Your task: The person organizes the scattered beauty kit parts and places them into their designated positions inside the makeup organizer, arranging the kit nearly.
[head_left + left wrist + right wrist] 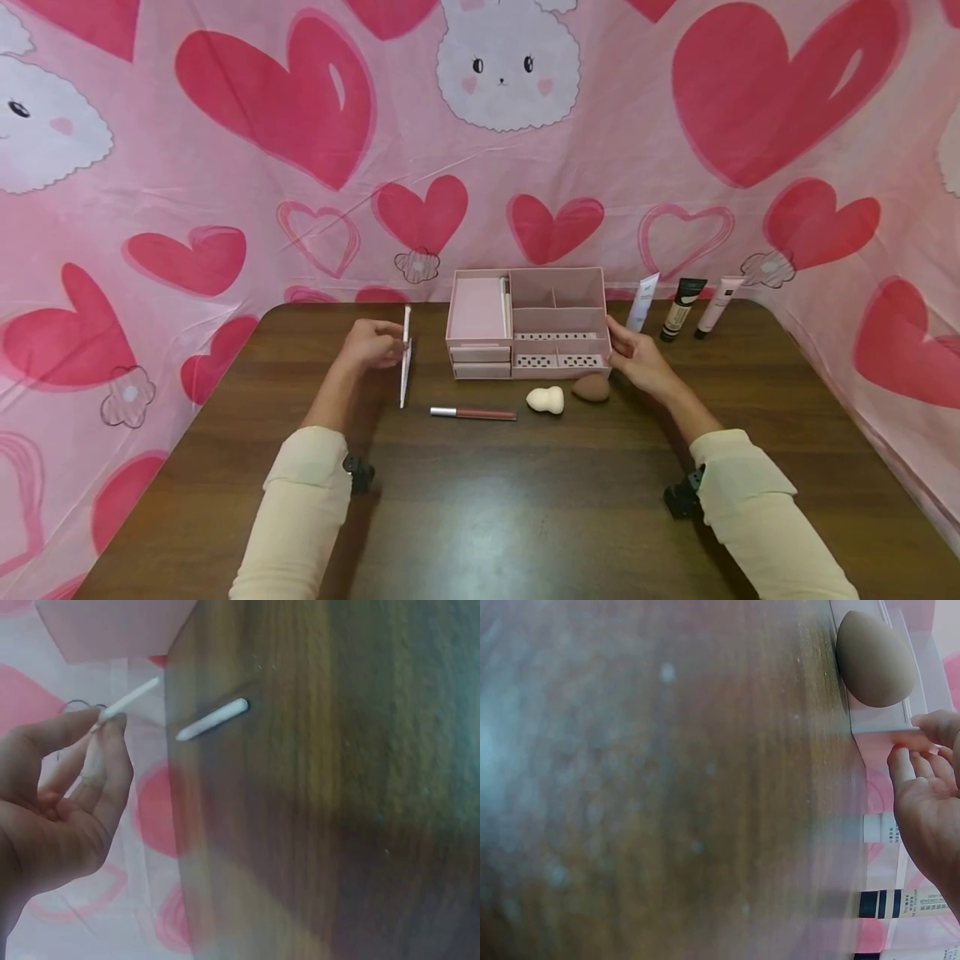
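Observation:
My left hand (377, 343) pinches a slim white stick (133, 697) between thumb and fingertips, above the table's left part. Its lower part is hidden among the fingers. Just beside that hand, a second white stick (216, 720), tapered at one end, lies on the wood. A pink makeup organizer (480, 308) stands at the back centre, with slim white sticks (505, 307) upright in its left section. At the organizer's right side, my right hand (637, 360) grips the side wall (889, 736), thumb on one face and fingers against the other.
A lip gloss tube (483, 413), a cream sponge (546, 400) and a brown egg-shaped sponge (592, 387) lie before the organizer. Right of it stand a white tube (642, 302), a black-capped tube (681, 310) and a pink tube (718, 308). A heart-print cloth (337, 167) hangs behind.

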Demonstrator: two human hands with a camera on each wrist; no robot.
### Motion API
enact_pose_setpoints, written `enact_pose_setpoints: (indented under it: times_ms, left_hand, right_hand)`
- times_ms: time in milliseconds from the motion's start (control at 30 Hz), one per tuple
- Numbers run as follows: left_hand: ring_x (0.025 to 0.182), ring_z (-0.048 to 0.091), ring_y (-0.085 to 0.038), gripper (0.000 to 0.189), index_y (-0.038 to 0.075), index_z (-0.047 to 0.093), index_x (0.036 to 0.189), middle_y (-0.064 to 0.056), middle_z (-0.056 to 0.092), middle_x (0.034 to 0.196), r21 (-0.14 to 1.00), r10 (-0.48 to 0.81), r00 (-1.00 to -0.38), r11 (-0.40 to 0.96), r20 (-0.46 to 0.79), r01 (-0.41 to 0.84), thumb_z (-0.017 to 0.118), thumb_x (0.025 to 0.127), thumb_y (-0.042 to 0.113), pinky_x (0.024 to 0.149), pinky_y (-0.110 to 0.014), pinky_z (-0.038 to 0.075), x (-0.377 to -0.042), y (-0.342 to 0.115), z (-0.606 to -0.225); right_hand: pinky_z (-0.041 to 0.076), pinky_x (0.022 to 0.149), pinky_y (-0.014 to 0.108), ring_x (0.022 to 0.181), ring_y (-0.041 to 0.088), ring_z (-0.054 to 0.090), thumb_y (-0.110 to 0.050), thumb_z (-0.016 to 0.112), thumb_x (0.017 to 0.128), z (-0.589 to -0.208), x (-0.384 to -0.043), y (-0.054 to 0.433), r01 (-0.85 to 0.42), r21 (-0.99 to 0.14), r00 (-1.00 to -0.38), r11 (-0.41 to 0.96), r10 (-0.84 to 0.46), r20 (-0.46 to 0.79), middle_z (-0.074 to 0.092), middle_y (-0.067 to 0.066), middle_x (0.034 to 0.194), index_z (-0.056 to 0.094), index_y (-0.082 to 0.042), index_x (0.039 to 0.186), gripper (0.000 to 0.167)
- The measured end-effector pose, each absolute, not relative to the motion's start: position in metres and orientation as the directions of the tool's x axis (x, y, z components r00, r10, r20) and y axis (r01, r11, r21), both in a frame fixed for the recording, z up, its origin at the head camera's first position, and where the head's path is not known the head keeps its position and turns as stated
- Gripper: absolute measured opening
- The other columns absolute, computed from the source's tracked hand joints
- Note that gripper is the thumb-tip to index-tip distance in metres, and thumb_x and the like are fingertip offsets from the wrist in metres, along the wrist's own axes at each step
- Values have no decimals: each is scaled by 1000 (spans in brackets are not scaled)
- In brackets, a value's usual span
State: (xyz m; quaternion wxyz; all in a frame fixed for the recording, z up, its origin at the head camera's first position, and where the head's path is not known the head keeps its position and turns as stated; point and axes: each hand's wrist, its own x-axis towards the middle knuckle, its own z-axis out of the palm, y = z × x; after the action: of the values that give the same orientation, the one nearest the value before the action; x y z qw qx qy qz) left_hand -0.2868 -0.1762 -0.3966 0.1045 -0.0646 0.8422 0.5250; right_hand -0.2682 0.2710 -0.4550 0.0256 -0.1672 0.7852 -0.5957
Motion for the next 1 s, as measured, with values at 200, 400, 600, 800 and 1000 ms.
enact_pose_setpoints:
  times_ms: [200,400,600,800,1000]
  left_hand:
    - [60,65,-4,49,-5,56,139,-1,77,83,895,7,-960,364,-278,-257,65,92,4,65,-26,60,-287,-170,-390]
    - [63,66,-5,50,-8,54,140,8,71,72,925,38,-964,291,-264,-242,64,93,2,66,-26,61,-290,-165,-384]
    - [64,65,-2,50,-12,51,141,10,69,70,944,70,-969,252,-239,-214,62,93,0,64,-19,58,-290,-160,-378]
    - [62,65,1,51,-12,50,142,11,69,70,952,87,-972,240,-218,-192,62,94,1,63,-17,57,-290,-155,-368]
    - [63,66,0,49,-13,52,140,11,69,70,963,95,-975,201,-202,-180,63,95,2,66,-17,58,-293,-145,-358]
  right_hand:
    - [43,94,3,146,52,22,18,46,92,-456,-269,271,-234,-944,-940,234,-301,159,13,33,163,14,13,155,71]
    - [42,95,3,146,52,22,19,47,92,-456,-270,270,-243,-942,-939,233,-302,168,13,34,163,15,13,155,71]
    - [42,96,4,146,52,22,19,47,92,-456,-270,271,-247,-941,-937,232,-306,171,13,34,163,15,14,155,71]
    - [41,97,4,146,52,22,19,46,92,-456,-269,271,-248,-939,-936,238,-307,170,14,35,163,15,14,155,71]
    - [42,95,3,146,52,21,19,46,92,-455,-269,272,-239,-942,-939,235,-302,163,13,34,163,15,14,155,71]
